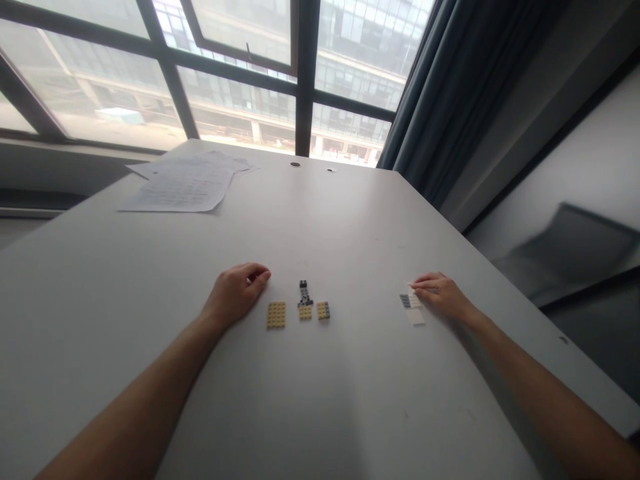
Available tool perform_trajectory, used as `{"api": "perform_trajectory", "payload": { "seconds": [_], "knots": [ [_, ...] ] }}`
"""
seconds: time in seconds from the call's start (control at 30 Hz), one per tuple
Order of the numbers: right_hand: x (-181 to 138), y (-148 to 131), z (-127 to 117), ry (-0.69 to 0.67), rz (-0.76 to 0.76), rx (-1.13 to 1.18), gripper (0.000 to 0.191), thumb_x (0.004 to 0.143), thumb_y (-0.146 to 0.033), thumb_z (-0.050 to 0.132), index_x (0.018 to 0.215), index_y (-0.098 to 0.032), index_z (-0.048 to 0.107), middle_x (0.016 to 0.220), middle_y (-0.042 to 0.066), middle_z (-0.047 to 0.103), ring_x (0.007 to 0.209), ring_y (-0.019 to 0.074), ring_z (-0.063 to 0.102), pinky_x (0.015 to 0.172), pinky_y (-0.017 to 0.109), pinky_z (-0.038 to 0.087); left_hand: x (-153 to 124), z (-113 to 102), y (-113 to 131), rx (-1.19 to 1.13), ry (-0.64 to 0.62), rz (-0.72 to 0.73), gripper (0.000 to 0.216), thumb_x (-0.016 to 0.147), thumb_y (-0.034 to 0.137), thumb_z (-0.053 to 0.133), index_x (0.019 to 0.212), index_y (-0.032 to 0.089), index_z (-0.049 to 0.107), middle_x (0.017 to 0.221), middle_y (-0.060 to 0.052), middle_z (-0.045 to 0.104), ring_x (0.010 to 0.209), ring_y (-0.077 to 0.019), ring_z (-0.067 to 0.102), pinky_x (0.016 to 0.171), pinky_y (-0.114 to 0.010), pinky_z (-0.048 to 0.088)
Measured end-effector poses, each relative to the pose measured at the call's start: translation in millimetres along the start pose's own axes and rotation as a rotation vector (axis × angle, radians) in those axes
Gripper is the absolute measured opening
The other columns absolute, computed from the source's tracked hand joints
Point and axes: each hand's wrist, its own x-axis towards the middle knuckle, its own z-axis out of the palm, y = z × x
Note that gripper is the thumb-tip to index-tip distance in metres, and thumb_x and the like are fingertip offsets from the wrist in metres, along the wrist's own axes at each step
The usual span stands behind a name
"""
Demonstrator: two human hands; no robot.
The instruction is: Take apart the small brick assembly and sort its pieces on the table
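My left hand [239,290] rests on the table with its fingers curled in, and I see nothing between them. Close to it lies a tan studded plate [276,315]. To the right of that plate are a grey and black assembly of toy bricks [305,293], a smaller tan plate [305,313] at its near end, and a tan and blue-grey brick piece [323,311]. Farther right, my right hand [436,291] pinches a small white brick piece [411,285]. Beneath its fingertips lie a dark grey plate [405,301] and a flat white piece [416,317].
Several printed sheets [185,183] lie at the far left of the white table [320,227]. Two round cable holes sit near its back edge, one being a dark hole [295,164]. Behind are a window and a dark curtain [425,100]; a blurred chair [575,240] stands at right.
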Motion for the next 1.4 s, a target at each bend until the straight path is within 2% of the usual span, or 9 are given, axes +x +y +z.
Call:
{"api": "perform_trajectory", "payload": {
  "seconds": [0.27,0.4,0.53,0.7,0.77,0.83,1.0,1.23,1.4],
  "knots": [
    [3.3,-2.4,0.9,-0.016,0.011,0.027,0.025,0.085,-0.037,0.055,0.095,-0.024,0.075,0.101,0.005,0.070,0.099,0.0240,0.061,0.092,0.042,0.048,-0.2,1.9,-1.3,-0.008,-0.004,0.012,0.034,0.082,0.047,0.046,0.087,0.021,0.067,0.084,-0.004,0.071,0.072,-0.0188,0.061,0.072,-0.028,0.047],
    [4.4,-19.4,-2.2,0.082,0.010,0.032,0.027,0.086,-0.037,0.055,0.100,-0.022,0.072,0.105,0.007,0.068,0.102,0.0252,0.060,0.094,0.045,0.047,-0.4,2.2,-1.0,-0.022,0.005,0.017,0.033,0.083,0.047,0.047,0.086,0.021,0.067,0.083,-0.003,0.070,0.072,-0.0186,0.061,0.074,-0.028,0.047],
    [0.7,-84.6,5.3,0.160,-0.084,0.061,0.032,0.090,-0.039,0.050,0.110,-0.021,0.067,0.113,0.010,0.064,0.108,0.0252,0.058,0.095,0.044,0.047,-0.5,1.3,0.9,-0.013,0.005,0.010,0.033,0.082,0.047,0.046,0.086,0.022,0.067,0.083,-0.003,0.070,0.072,-0.0191,0.061,0.074,-0.028,0.047],
    [-8.0,-190.7,40.4,-0.029,-0.318,-0.023,0.063,0.090,-0.051,0.048,0.138,-0.010,0.043,0.140,0.016,0.046,0.131,0.0276,0.039,0.109,0.044,0.035,-1.4,0.5,1.5,-0.010,0.001,0.014,0.033,0.082,0.047,0.046,0.086,0.022,0.067,0.083,-0.003,0.070,0.072,-0.0191,0.061,0.073,-0.028,0.047],
    [-8.5,-214.8,55.3,-0.086,-0.357,-0.055,0.074,0.088,-0.057,0.047,0.141,-0.007,0.036,0.144,0.018,0.039,0.136,0.0293,0.032,0.112,0.045,0.030,-1.7,0.2,1.5,-0.007,0.001,0.009,0.033,0.082,0.047,0.046,0.086,0.022,0.067,0.084,-0.003,0.070,0.073,-0.0191,0.061,0.073,-0.028,0.047],
    [-7.7,-223.9,65.3,-0.119,-0.364,-0.085,0.077,0.088,-0.059,0.044,0.142,-0.006,0.033,0.146,0.019,0.037,0.137,0.0301,0.029,0.114,0.047,0.025,-1.8,-0.1,1.6,-0.003,-0.002,0.008,0.033,0.082,0.047,0.046,0.086,0.022,0.067,0.084,-0.003,0.070,0.073,-0.0191,0.061,0.072,-0.028,0.047],
    [-10.6,-197.1,62.4,-0.129,-0.380,-0.175,0.075,0.090,-0.059,0.039,0.145,-0.009,0.029,0.147,0.017,0.035,0.139,0.0301,0.026,0.115,0.050,0.016,-1.0,0.4,1.7,0.016,-0.010,0.031,0.032,0.083,0.046,0.046,0.087,0.022,0.067,0.084,-0.003,0.070,0.074,-0.0195,0.061,0.074,-0.028,0.046],
    [-28.8,-113.5,35.3,-0.094,-0.348,-0.331,0.074,0.090,-0.058,0.040,0.145,-0.010,0.029,0.145,0.016,0.039,0.138,0.0293,0.028,0.114,0.053,0.017,-0.3,2.1,0.7,0.019,0.003,0.045,0.033,0.083,0.046,0.045,0.086,0.021,0.067,0.085,-0.004,0.069,0.075,-0.0199,0.061,0.073,-0.029,0.046],
    [-38.6,-85.9,30.2,-0.060,-0.331,-0.375,0.073,0.091,-0.057,0.041,0.146,-0.011,0.027,0.146,0.015,0.039,0.138,0.0285,0.029,0.113,0.053,0.019,-0.4,1.3,1.6,0.034,0.003,0.045,0.034,0.082,0.046,0.045,0.086,0.021,0.067,0.085,-0.004,0.069,0.076,-0.0201,0.061,0.075,-0.029,0.046]
  ]
}}
